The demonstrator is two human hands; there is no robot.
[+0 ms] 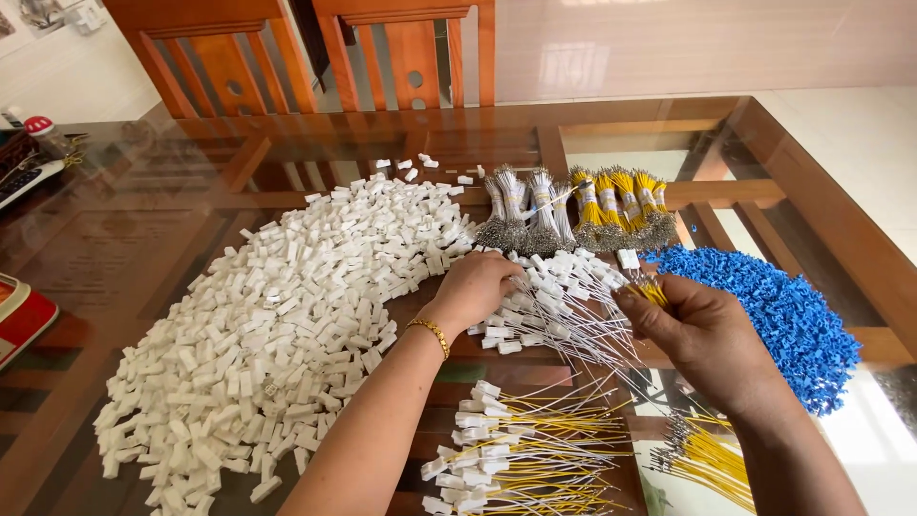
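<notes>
Hundreds of white plugs (277,315) lie heaped across the left of a glass table (143,239) as a person's left hand (475,287) reaches among the loose white wires (554,306) at the heap's right edge, its fingers curled down onto them; whether they have closed on a piece cannot be told. The right hand (712,334) holds a small pinch of yellow wires (651,290) between thumb and fingertips, the ends poking out toward the left hand. The work in hand looks like fitting wire ends into plugs, and it likely goes best if the left hand lifts one plug clear of the tangle before the two hands meet, and if the right keeps its pinch short so the ends stay stiff and aimed. Behind the hands stand tied bundles (573,205) of white and yellow wire; a blue heap (783,315) of small parts lies just beside the right hand. Finished wires (516,459) with plugs on lie nearest the person, and more yellow strands (707,459) sit under the right wrist. Free room is scant: the hands work in a narrow gap between the two heaps, and a wide sweep of the right elbow could push blue parts toward the table's right edge. The far left of the table offers more space, short of a remote (24,182) and a red box (24,320) at its rim.
</notes>
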